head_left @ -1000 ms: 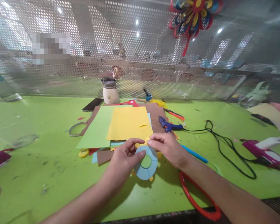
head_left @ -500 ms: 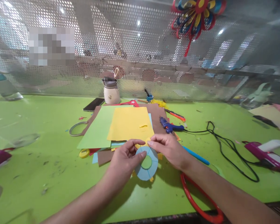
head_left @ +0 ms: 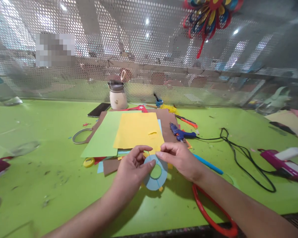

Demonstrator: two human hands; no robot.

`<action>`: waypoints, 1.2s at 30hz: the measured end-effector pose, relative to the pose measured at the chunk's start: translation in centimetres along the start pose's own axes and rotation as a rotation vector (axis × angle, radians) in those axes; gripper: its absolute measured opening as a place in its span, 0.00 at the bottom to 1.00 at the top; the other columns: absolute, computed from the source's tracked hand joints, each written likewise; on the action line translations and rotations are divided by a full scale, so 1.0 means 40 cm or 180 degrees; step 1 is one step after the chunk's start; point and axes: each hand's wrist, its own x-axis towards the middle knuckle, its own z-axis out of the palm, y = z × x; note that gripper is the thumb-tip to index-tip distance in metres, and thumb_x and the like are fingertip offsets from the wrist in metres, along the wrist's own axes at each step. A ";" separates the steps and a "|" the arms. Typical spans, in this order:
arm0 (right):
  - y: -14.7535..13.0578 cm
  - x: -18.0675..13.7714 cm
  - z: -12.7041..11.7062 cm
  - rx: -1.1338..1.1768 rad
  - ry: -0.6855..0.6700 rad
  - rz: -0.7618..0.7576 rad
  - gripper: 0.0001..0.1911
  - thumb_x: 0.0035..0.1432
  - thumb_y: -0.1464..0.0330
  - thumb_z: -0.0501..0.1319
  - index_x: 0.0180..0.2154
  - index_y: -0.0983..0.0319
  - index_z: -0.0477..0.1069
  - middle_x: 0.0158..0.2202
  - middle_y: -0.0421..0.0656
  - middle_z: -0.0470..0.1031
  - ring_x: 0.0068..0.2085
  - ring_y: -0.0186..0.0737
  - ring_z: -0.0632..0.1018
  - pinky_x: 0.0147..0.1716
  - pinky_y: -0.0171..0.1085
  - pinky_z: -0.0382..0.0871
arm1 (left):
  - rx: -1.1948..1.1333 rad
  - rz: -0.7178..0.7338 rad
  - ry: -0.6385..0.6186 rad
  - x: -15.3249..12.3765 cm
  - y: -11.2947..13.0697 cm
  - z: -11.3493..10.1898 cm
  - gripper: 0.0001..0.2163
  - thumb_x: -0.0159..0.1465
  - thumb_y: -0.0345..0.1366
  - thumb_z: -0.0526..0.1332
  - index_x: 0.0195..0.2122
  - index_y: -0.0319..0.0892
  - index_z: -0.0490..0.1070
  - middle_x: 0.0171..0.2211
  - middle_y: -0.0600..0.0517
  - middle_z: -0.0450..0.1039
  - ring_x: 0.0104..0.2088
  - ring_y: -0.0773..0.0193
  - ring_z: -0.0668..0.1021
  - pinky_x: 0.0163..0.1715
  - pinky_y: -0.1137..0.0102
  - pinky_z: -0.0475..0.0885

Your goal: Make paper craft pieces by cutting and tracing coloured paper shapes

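My left hand (head_left: 132,168) grips a light-blue paper disc (head_left: 162,180) by its left side, thumb on the front face. A green paper circle (head_left: 155,172) lies at the disc's middle, with lines running outward to the rim. Small yellow bits stick out from behind the edge. My right hand (head_left: 182,161) is closed in a pinch at the disc's upper edge, on a small yellow paper piece (head_left: 152,152) that partly blends with the sheet behind. Just beyond both hands lies a yellow paper sheet (head_left: 136,130) with a small slit.
Under the yellow sheet are green (head_left: 101,138) and brown paper. A blue glue gun (head_left: 181,133) with a black cord lies right. Red scissors handles (head_left: 206,211) show beneath my right forearm. Also around: a tape ring (head_left: 75,137), a phone (head_left: 98,110), a white bottle (head_left: 118,97), a blue stick (head_left: 208,164).
My right fingertips have shifted slightly at the disc's upper edge, and the yellow piece there shows less distinctly. My left hand keeps its hold on the disc. The view has tilted slightly.
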 end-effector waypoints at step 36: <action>-0.003 -0.017 -0.005 0.0365 0.0151 0.0216 0.10 0.55 0.65 0.66 0.36 0.64 0.72 0.28 0.38 0.71 0.30 0.33 0.71 0.32 0.34 0.66 | -0.0386 0.0008 0.0250 0.005 0.004 -0.003 0.19 0.50 0.39 0.70 0.42 0.41 0.70 0.24 0.57 0.71 0.26 0.69 0.71 0.27 0.74 0.66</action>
